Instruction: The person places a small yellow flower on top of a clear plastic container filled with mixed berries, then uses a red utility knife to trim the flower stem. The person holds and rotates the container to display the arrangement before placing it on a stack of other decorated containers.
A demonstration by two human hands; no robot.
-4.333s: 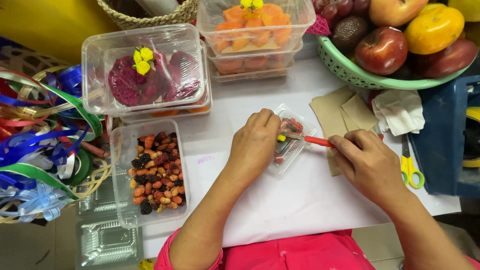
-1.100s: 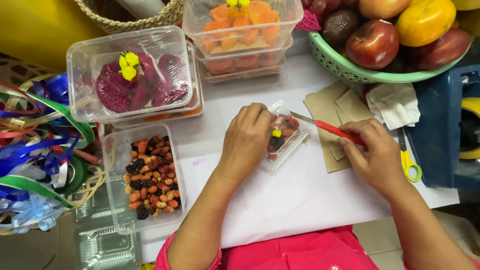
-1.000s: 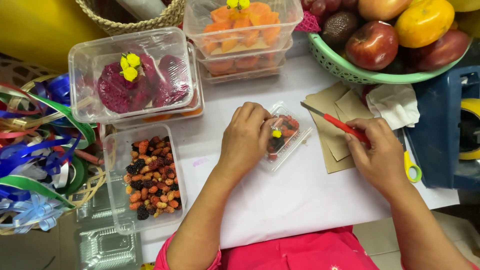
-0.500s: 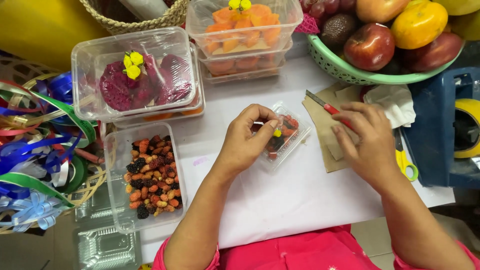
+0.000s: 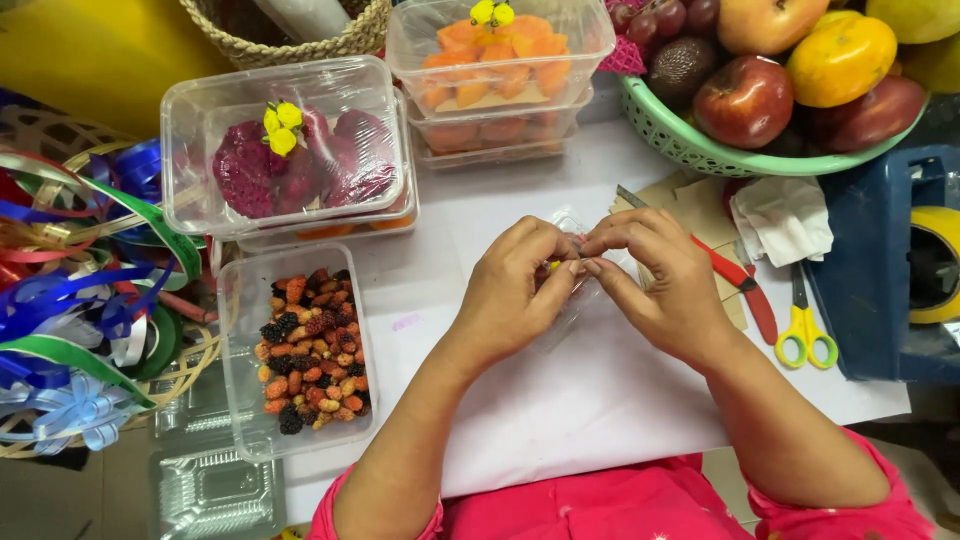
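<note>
Fingertips of your left hand [image 5: 515,290] and right hand [image 5: 660,280] meet, both grips clamped on the small clear box [image 5: 580,290] at table [image 5: 560,420] centre.

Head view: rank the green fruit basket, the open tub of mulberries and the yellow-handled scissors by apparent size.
1. green fruit basket, though cut off by the frame edge
2. tub of mulberries
3. yellow-handled scissors

The basket's lead is unsure; the scissors are clearly smallest.

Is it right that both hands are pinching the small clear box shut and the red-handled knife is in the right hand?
Not quite. In the head view the right hand and left hand pinch the small clear box, but the red-handled knife lies on the table beside it.
</note>
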